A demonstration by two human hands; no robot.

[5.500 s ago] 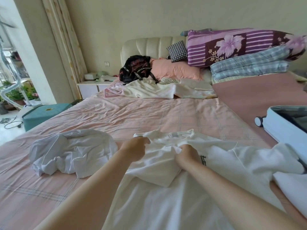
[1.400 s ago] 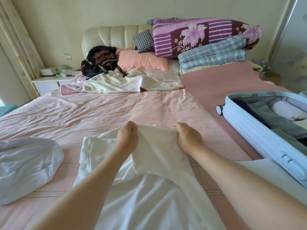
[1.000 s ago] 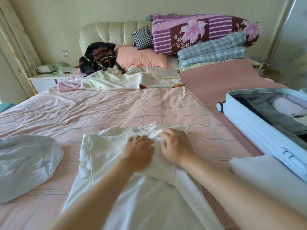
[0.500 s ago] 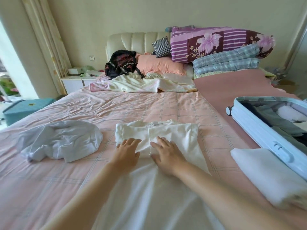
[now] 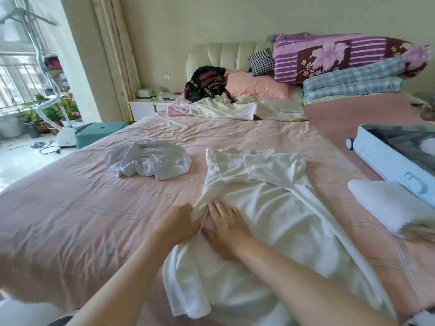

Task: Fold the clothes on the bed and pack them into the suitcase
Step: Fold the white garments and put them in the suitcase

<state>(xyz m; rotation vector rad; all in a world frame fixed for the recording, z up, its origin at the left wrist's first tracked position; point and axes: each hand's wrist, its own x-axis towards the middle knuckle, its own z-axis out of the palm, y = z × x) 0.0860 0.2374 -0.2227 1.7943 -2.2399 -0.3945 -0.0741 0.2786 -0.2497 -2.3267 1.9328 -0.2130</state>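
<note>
Leaving crumpled white garment (image 5: 148, 161) untouched up-left of left hand (image 5: 181, 222); pinching edge of white shirt (image 5: 266, 184) with that hand, fingers curled; pressing right hand (image 5: 226, 229) flat on shirt beside it, fingers straight; folded white pile (image 5: 386, 204) and open suitcase (image 5: 386, 165) well right, on bed (image 5: 70, 208).

My bed (image 5: 94, 220) carries the spread shirt (image 5: 270, 196), a crumpled garment (image 5: 148, 162) to its left, a folded cloth (image 5: 388, 205) and the suitcase (image 5: 388, 161) to its right.

Beige wall (image 5: 188, 20), cream curtain (image 5: 113, 55), white nightstand (image 5: 146, 108), sunlit floor (image 5: 21, 158).
</note>
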